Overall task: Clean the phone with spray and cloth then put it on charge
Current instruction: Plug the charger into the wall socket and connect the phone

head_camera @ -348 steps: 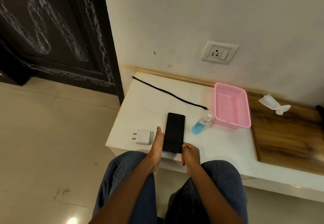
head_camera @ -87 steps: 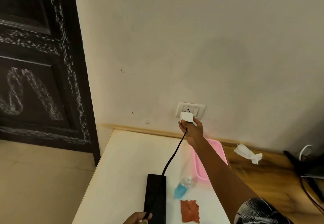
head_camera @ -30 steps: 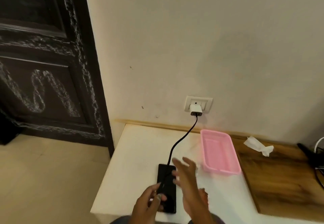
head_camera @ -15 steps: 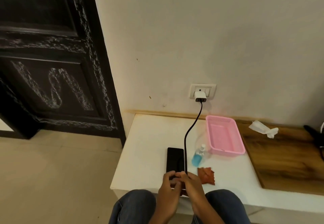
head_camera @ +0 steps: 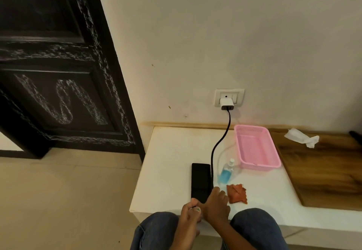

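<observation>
A black phone (head_camera: 200,181) lies flat, screen dark, near the front of the white table (head_camera: 172,163). A white charger (head_camera: 226,103) sits in the wall socket (head_camera: 238,98). Its black cable (head_camera: 219,144) runs down along the phone's right edge to my hands. My left hand (head_camera: 191,213) pinches the phone's near end. My right hand (head_camera: 216,203) is curled over the near right corner, round the cable's end; the plug itself is hidden. A small spray bottle (head_camera: 226,173) of blue liquid and a crumpled orange cloth (head_camera: 237,193) lie just right of the phone.
A pink basket (head_camera: 256,148) stands behind the bottle. A wooden board (head_camera: 323,171) covers the table's right part, with a white tissue (head_camera: 301,137) on it. A dark door (head_camera: 58,73) stands to the left. My knees are under the table's front edge.
One second ago my right hand hovered open over the phone; it has since come down to the near end beside my left hand. In the last half second both hands barely moved.
</observation>
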Available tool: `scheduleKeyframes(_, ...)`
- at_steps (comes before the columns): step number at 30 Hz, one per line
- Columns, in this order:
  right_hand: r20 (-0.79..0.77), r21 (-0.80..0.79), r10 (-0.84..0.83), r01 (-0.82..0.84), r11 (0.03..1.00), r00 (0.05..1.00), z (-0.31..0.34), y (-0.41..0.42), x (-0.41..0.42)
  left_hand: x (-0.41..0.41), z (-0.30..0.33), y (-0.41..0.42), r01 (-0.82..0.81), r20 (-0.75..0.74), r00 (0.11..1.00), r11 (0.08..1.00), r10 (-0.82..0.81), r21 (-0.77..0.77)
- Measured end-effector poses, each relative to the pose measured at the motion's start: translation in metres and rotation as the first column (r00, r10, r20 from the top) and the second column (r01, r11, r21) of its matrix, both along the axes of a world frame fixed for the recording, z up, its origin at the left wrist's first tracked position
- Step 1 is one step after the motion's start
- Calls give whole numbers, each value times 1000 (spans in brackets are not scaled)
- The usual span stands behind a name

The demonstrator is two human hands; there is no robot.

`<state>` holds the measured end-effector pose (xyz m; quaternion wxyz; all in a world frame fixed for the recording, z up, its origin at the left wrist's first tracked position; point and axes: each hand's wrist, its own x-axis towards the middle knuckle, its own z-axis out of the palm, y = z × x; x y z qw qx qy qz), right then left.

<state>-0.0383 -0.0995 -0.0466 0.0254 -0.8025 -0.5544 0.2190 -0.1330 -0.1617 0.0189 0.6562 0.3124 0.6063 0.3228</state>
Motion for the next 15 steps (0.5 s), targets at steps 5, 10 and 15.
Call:
scheduleKeyframes(5,73,109,76,-84,990,994,-7,5,-14,0,-2,0,-3,-95,995,990,17,144)
scheduleKeyframes(10,44,143,108,-114,983,993,-3,7,-24,-2,-5,5,-8,-95,995,994,19,112)
scheduleKeyframes(15,-30,105,41,-38,994,999,1,9,-23,0,-4,-9,-7,-47,999,998,9,62)
